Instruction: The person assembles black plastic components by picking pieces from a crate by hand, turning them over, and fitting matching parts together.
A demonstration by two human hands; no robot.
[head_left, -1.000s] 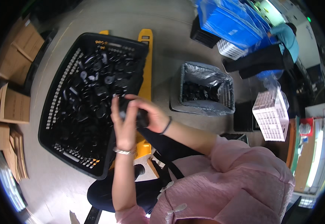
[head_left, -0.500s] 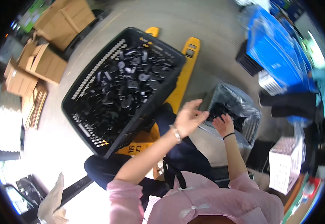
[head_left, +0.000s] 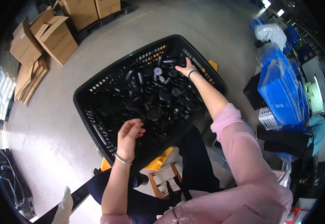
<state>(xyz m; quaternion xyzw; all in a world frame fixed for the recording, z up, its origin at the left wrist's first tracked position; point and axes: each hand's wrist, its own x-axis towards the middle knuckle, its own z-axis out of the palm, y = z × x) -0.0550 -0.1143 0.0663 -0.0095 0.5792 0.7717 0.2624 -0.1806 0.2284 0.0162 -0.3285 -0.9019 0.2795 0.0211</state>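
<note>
A large black plastic crate (head_left: 81, 98) stands before me, filled with many small black plastic parts (head_left: 153, 99), some round and disc-like. Over its near left part hangs my left hand (head_left: 127, 139), a metal bangle on its wrist; the fingers bend loosely with a gap to the thumb, and nothing shows in them. My right hand (head_left: 186, 70), with a dark band at the wrist, reaches to the far right inside of the crate. Its thumb and forefinger are spread; the other fingers are partly hidden. Whether either hand touches the parts I cannot tell.
Under the crate shows a yellow pallet truck (head_left: 158, 160). A small wooden stool (head_left: 165, 179) is between my legs. Cardboard boxes (head_left: 58, 39) stand at the far left, blue bins (head_left: 282, 93) wrapped in plastic at the right. A person in teal (head_left: 318, 128) is beyond them.
Both hands have left the plastic-lined container at the right and moved over the black crate. My right arm now stretches to its far right side. The view has turned toward the crate.
</note>
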